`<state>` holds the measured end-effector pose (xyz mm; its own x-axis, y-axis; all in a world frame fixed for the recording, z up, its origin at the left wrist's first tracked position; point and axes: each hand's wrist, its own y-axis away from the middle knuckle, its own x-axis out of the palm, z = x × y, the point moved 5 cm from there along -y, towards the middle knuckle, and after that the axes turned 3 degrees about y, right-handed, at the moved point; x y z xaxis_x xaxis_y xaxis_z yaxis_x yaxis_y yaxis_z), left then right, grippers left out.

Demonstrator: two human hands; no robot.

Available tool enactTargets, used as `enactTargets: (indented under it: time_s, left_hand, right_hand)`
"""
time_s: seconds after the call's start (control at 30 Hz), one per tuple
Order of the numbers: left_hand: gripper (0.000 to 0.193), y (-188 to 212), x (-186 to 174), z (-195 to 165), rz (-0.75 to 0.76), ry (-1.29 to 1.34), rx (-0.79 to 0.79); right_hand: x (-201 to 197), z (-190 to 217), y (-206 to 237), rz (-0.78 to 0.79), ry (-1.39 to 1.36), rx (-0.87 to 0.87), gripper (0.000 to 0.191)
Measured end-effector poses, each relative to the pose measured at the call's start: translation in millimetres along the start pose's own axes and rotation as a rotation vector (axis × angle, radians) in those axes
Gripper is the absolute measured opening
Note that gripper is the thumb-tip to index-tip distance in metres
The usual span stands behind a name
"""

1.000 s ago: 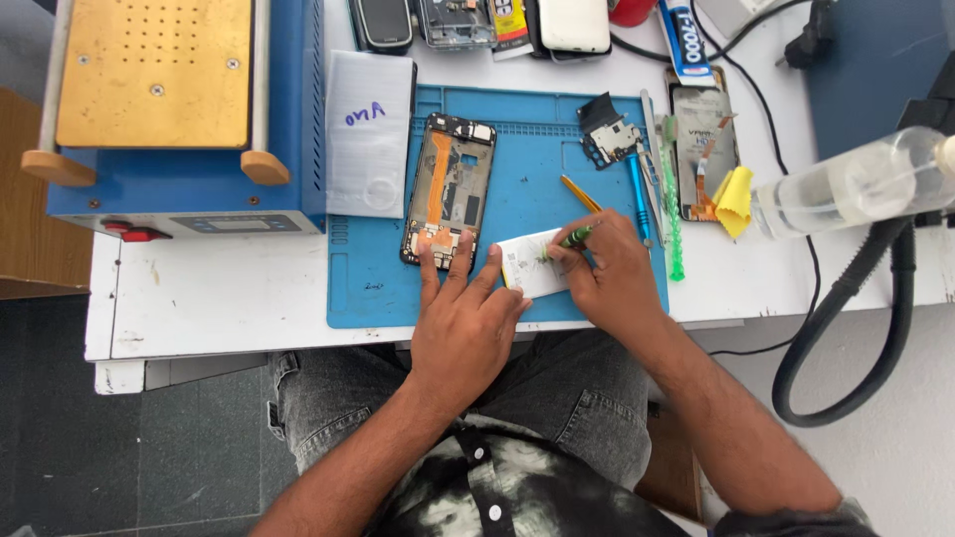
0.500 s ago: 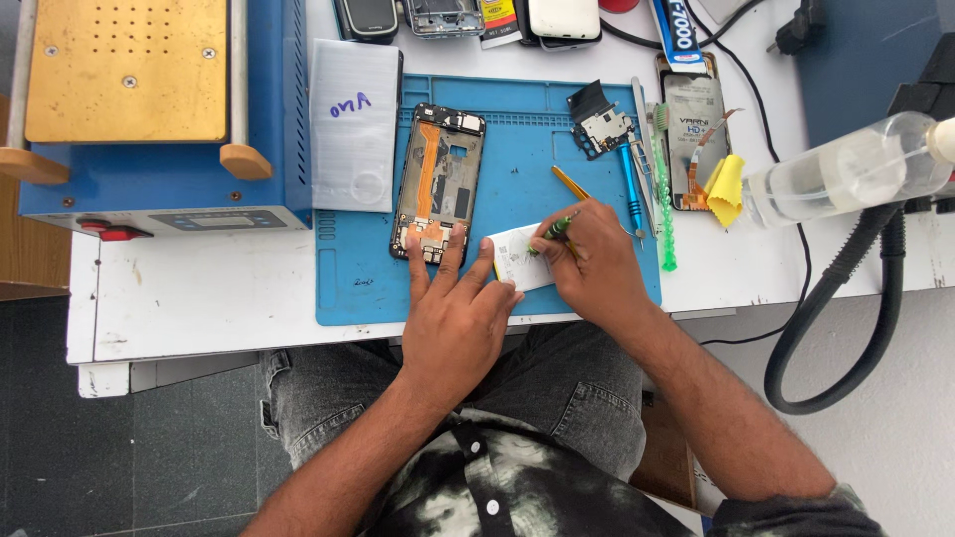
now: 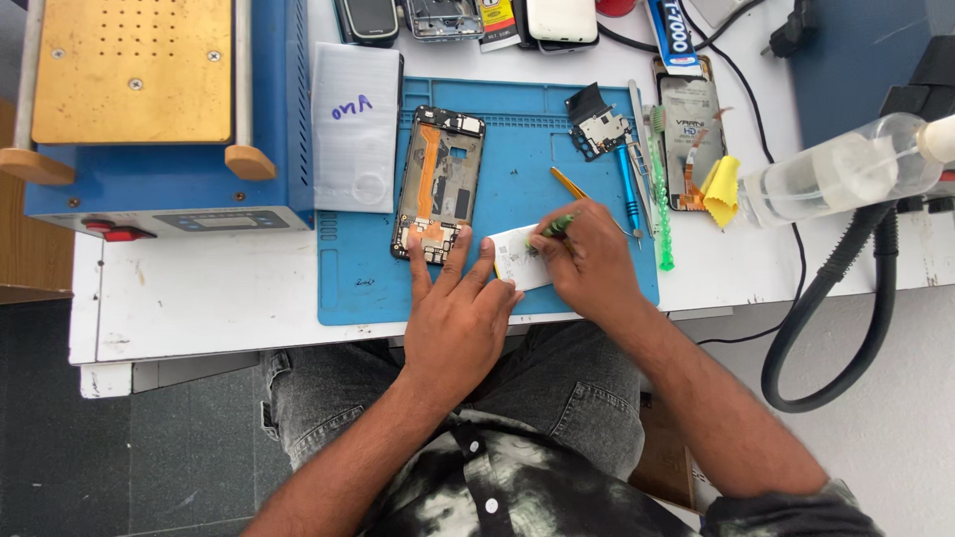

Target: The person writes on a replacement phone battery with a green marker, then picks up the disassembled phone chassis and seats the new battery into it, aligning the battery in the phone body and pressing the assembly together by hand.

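Blue silicone work mat [image 3: 517, 288] covers the middle of the white surface [image 3: 199, 298], and both hands work at its near edge. The left hand [image 3: 460, 318] lies flat with its fingers spread: one fingertip touches the lower end of the opened phone frame [image 3: 440, 184], which lies lengthwise on the mat with an orange flex strip down its middle, and the others press on the small white part [image 3: 517, 261] lying on the mat just right of the frame. The right hand [image 3: 589, 259] has its grip pressed together, pinching a green-handled tool [image 3: 557, 226] whose tip rests on the upper right of the white part. Just beyond that hand a thin yellow tool [image 3: 568, 183] lies at a slant on the mat, and a blue screwdriver [image 3: 629, 187] lies beside it, with a small black circuit piece [image 3: 595, 124] near the far right corner of the mat. A green ridged stick [image 3: 662, 204] runs along the mat's right edge, next to a phone screen [image 3: 688, 139] with a yellow cloth [image 3: 722, 189] at its corner. To the left stands a blue machine [image 3: 149, 199] with a brass-coloured top plate, and a silvery flat pouch [image 3: 354, 129] lies between it and the frame. A clear plastic bottle [image 3: 836, 174] lies at the right, above a black hose [image 3: 826, 318] that loops off the surface
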<state>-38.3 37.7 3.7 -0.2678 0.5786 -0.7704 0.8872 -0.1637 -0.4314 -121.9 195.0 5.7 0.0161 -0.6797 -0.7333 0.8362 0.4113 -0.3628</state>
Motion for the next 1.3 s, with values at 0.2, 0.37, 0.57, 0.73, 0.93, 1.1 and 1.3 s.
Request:
enactTargets:
  time_s: [0.2,0.37,0.57,0.73,0.93,1.1,1.3]
  left_hand:
    - [0.021,-1,-1,1,-0.009,0.011,-0.002]
    - [0.020,-2,-4,1,-0.015,0.026,-0.008]
    - [0.019,-1,-3,4,-0.013,0.029,-0.008]
    - [0.021,0,0,3,-0.004,0.011,-0.007]
    - [0.019,0,-1,1,-0.008,0.007,-0.016]
    - [0.019,1,-1,3,-0.007,-0.002,-0.026]
    - [0.018,1,0,1,-0.017,0.012,-0.031]
  right_hand:
    - [4,6,-8,0.021,0.021,-0.054,0.009]
    - [-4,9,-2,0.060,0.021,0.014,0.009]
    - [1,10,-10,0.074,0.037,-0.045,0.014]
    - [0,7,-6,0.048,-0.001,-0.047,0.007]
    - [-4,5,3,0.068,0.022,-0.014,0.006]
    - [-8,3,8,0.098,0.018,0.020,0.006]
    - [-13,6,14,0.090,0.043,0.045,0.007]
